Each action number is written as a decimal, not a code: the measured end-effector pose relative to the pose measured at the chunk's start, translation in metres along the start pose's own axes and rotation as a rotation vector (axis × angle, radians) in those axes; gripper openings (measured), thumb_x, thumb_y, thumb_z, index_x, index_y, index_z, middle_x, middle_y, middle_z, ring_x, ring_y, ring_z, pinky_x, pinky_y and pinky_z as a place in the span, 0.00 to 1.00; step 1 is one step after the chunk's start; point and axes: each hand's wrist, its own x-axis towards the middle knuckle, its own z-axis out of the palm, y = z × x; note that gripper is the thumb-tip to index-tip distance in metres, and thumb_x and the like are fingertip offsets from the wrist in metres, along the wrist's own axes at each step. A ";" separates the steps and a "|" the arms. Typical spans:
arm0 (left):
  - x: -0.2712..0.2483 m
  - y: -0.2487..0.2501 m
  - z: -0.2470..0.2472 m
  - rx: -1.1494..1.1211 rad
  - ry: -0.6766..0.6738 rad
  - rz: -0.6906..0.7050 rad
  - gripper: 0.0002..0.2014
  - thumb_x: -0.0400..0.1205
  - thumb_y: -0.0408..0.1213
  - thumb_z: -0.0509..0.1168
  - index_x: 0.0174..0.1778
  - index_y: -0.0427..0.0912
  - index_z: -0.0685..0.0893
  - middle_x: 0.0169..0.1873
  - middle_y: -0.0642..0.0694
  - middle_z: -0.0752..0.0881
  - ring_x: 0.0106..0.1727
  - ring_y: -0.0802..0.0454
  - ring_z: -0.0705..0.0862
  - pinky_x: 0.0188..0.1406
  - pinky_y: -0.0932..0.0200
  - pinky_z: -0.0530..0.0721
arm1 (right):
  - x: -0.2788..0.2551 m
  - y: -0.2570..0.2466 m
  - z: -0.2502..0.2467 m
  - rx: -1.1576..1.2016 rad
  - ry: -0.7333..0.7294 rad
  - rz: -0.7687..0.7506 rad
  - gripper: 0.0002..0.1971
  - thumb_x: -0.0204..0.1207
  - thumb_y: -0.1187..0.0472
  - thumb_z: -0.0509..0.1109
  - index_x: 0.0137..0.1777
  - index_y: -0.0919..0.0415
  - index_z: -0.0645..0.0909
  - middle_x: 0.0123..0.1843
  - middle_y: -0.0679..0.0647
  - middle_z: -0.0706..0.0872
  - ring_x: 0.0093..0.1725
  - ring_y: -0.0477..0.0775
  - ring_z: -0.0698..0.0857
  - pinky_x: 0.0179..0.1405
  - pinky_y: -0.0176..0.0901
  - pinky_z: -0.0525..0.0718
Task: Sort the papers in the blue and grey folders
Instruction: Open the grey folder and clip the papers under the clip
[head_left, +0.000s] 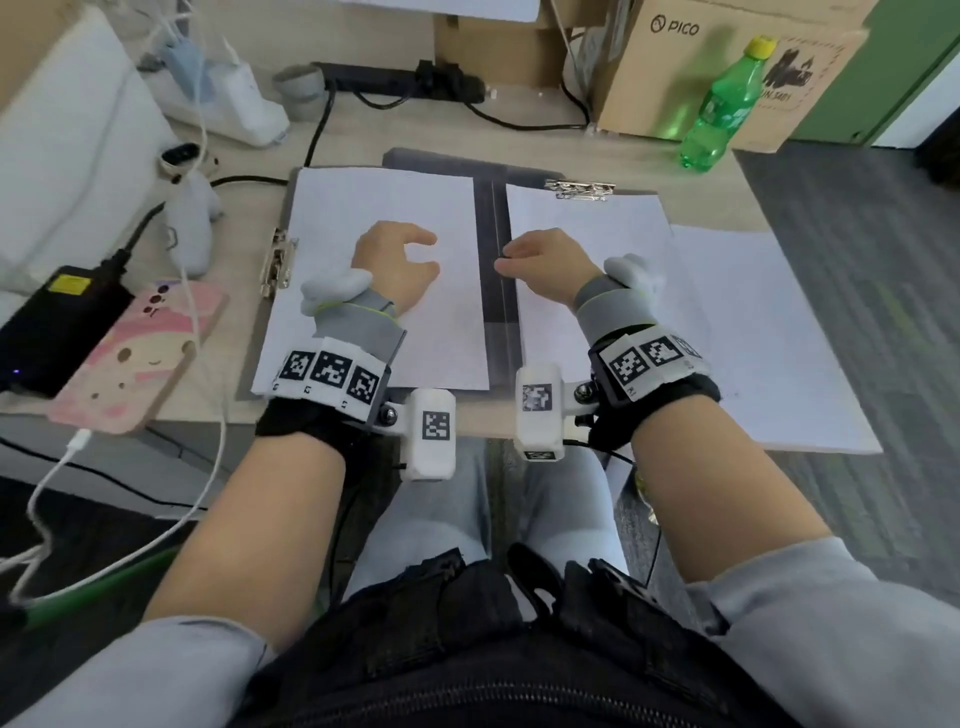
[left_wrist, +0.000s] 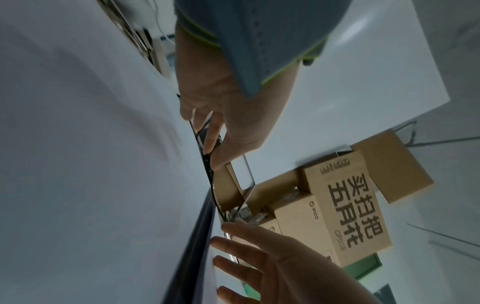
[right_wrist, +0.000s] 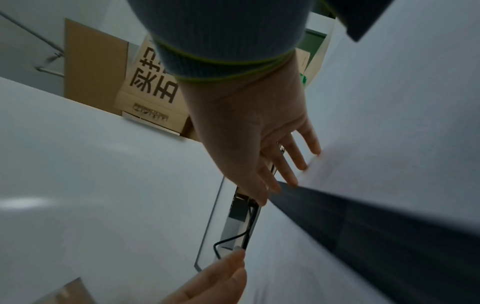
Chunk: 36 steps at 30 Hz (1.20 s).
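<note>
An open grey folder (head_left: 493, 312) lies flat on the desk, its dark spine running between two white sheets. The left sheet (head_left: 332, 208) is held by a metal clip (head_left: 278, 262) on its left edge. A metal clip (head_left: 579, 188) holds the right sheet (head_left: 597, 228) at its top. My left hand (head_left: 434, 254) rests on the left sheet with its fingers loosely bent and holds nothing. My right hand (head_left: 501, 260) touches the right sheet's left edge beside the spine (right_wrist: 363, 226), fingers (right_wrist: 293, 160) straight. In the left wrist view my left hand (left_wrist: 215, 127) presses on paper.
A loose white sheet (head_left: 753, 338) lies right of the folder and overhangs the desk edge. A green bottle (head_left: 724, 104) and cardboard boxes (head_left: 675, 67) stand at the back. At the left are a pink phone (head_left: 135, 353), a black power bank (head_left: 57, 322) and cables.
</note>
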 end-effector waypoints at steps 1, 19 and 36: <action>-0.005 -0.009 -0.008 -0.009 0.042 -0.028 0.18 0.76 0.34 0.67 0.63 0.43 0.84 0.70 0.45 0.79 0.72 0.48 0.76 0.66 0.63 0.71 | -0.004 -0.006 0.006 0.013 -0.002 -0.015 0.20 0.78 0.57 0.68 0.68 0.63 0.79 0.70 0.57 0.81 0.70 0.56 0.78 0.71 0.46 0.75; -0.059 -0.082 -0.087 -0.299 0.134 -0.396 0.31 0.74 0.26 0.66 0.74 0.37 0.67 0.69 0.38 0.77 0.68 0.43 0.78 0.58 0.59 0.74 | -0.036 -0.041 0.062 0.109 -0.096 -0.018 0.19 0.77 0.55 0.70 0.66 0.60 0.80 0.69 0.56 0.81 0.63 0.54 0.80 0.59 0.39 0.74; -0.083 0.048 -0.099 -0.797 0.141 0.208 0.21 0.79 0.28 0.63 0.68 0.45 0.72 0.48 0.56 0.83 0.35 0.71 0.84 0.34 0.66 0.86 | -0.084 -0.063 0.021 0.464 -0.008 -0.409 0.28 0.76 0.50 0.71 0.75 0.56 0.72 0.77 0.50 0.73 0.74 0.49 0.73 0.73 0.40 0.71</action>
